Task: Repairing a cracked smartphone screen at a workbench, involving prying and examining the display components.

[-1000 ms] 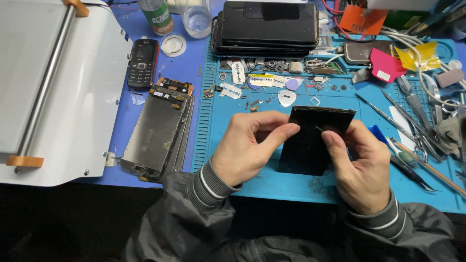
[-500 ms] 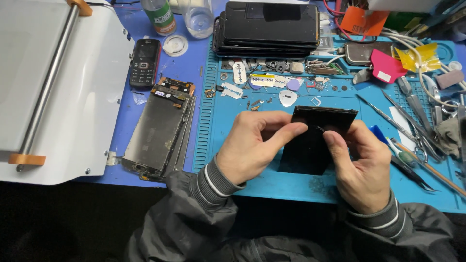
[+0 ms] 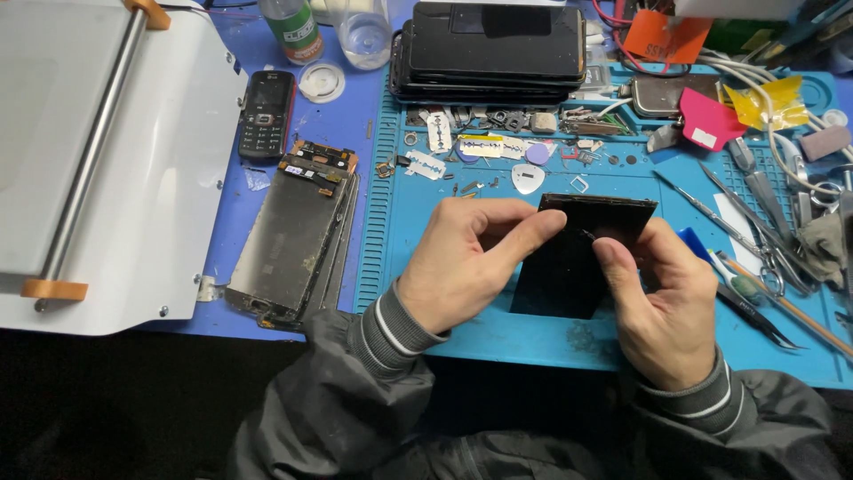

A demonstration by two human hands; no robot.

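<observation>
A black phone screen panel [image 3: 569,267] lies tilted on the blue work mat [image 3: 498,342]. My left hand [image 3: 466,262] rests on its left edge, forefinger stretched over the panel's top. My right hand [image 3: 662,302] holds the right side and pinches a thin dark tool or strip [image 3: 586,235] against the panel's upper part; what exactly it is stays too small to tell.
A stripped phone display [image 3: 293,231] lies left of the mat, an old keypad phone [image 3: 265,114] behind it. A stack of black phones [image 3: 493,49] stands at the back. Tweezers, picks and razor blades [image 3: 746,222] litter the right. A white machine [image 3: 98,160] fills the left.
Both hands stay on the panel; my fingers have shifted slightly along its upper edge. The panel itself has hardly moved.
</observation>
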